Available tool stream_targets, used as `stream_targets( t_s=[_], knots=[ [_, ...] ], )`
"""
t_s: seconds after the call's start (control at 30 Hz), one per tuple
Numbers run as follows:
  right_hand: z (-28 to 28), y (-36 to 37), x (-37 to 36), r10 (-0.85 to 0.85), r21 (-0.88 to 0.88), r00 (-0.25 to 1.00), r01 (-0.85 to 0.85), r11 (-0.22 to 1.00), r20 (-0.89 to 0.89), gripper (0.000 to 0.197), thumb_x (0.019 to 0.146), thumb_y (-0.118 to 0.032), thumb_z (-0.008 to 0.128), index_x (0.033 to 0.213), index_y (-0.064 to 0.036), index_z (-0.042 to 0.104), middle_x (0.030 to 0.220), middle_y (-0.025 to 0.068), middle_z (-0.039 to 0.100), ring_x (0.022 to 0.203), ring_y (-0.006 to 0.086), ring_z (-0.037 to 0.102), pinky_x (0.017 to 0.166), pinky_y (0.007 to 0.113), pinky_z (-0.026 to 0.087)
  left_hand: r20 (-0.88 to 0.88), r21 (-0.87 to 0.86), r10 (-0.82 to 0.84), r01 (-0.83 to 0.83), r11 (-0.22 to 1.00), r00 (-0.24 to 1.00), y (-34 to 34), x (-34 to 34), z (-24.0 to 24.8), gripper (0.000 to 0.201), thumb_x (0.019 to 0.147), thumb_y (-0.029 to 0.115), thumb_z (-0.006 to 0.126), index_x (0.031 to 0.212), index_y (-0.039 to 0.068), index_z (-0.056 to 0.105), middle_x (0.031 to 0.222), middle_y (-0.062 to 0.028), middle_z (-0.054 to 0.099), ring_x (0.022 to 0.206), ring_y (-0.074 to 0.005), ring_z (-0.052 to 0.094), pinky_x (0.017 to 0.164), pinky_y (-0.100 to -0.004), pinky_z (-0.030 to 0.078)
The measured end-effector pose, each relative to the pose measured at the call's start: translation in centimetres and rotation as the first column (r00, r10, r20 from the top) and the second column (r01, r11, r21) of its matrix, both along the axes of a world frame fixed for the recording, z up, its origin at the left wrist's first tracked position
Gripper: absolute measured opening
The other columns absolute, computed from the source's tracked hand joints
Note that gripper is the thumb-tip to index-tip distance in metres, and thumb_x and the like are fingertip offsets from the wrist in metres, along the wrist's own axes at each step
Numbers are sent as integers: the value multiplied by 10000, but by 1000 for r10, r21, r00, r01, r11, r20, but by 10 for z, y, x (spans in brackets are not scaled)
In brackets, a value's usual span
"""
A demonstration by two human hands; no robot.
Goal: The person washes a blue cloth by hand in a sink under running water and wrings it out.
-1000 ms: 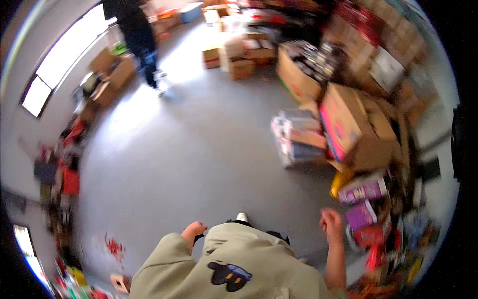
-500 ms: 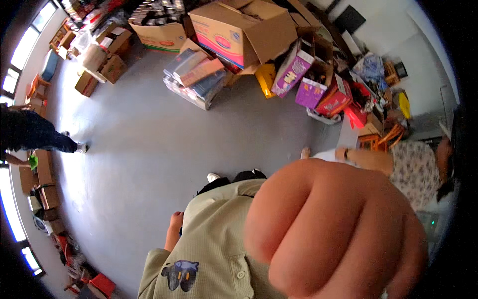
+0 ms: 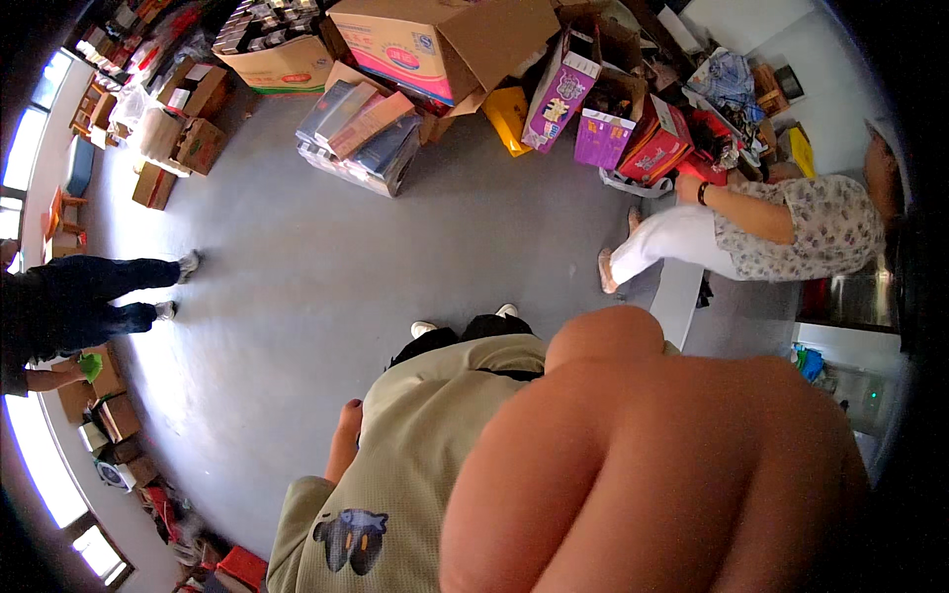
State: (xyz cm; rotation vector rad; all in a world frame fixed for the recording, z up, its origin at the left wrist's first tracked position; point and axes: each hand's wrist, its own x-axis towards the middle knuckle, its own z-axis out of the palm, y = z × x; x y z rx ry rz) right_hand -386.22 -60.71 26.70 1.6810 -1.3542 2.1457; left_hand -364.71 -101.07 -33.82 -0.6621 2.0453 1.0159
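Note:
My right hand (image 3: pixel 643 465) is raised very near the camera and fills the lower right. Its fingers are bent and pressed together; their tips run past the lower edge, so anything in them is hidden. Down at my left side hangs my left hand (image 3: pixel 348 419), beside my light green shirt (image 3: pixel 415 474). Its fingers are mostly hidden, and I see nothing held there. Both hands are well apart from the boxes on the floor.
Large cardboard boxes (image 3: pixel 395 44) and a plastic-wrapped stack (image 3: pixel 361 138) stand ahead on the grey floor (image 3: pixel 297 267). Purple boxes (image 3: pixel 603 136) lie to the right, near a person in a patterned top (image 3: pixel 811 227). Another person in dark trousers (image 3: pixel 109 277) stands at the left.
My right hand has shifted downward in the picture, and a rounded part of it now shows at its top. The person at right leans toward the boxes; the one at left has stepped.

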Motion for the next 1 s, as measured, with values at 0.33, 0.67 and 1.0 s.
stream_targets(
  t_s=[0.33, 0.67, 1.0],
  knots=[
    [-23, 28, -16, -439, 452, 848, 530, 717, -297, 237, 770, -232, 599, 970, -104, 609, 644, 17, 570, 538, 200, 557, 473, 329, 429, 0, -155, -235, 232, 960, 972, 37, -50, 43, 352, 794, 312, 469, 953, 31, 609, 958, -200, 603, 933, -359, 560, 796, -387, 446],
    [-289, 115, -22, -618, 912, 766, -106, -395, -179, 472, 729, -373, 616, 1089, -74, 557, 1030, 176, 587, 966, 317, 559, 810, 399, 441, 224, -77, -106, 126, 989, 969, 59, -50, 101, 480, 718, 437, 525, 1013, 68, 611, 1047, -177, 584, 994, -319, 541, 845, -388, 426],
    [-435, 169, 49, -712, 883, 693, -399, -247, 114, 366, 741, -331, 592, 1011, -83, 594, 951, 140, 615, 859, 296, 586, 755, 377, 458, 57, -74, -189, 193, 978, 980, 57, -67, 144, 387, 744, 365, 532, 965, 63, 629, 996, -168, 605, 929, -304, 569, 797, -375, 448]
  ],
)
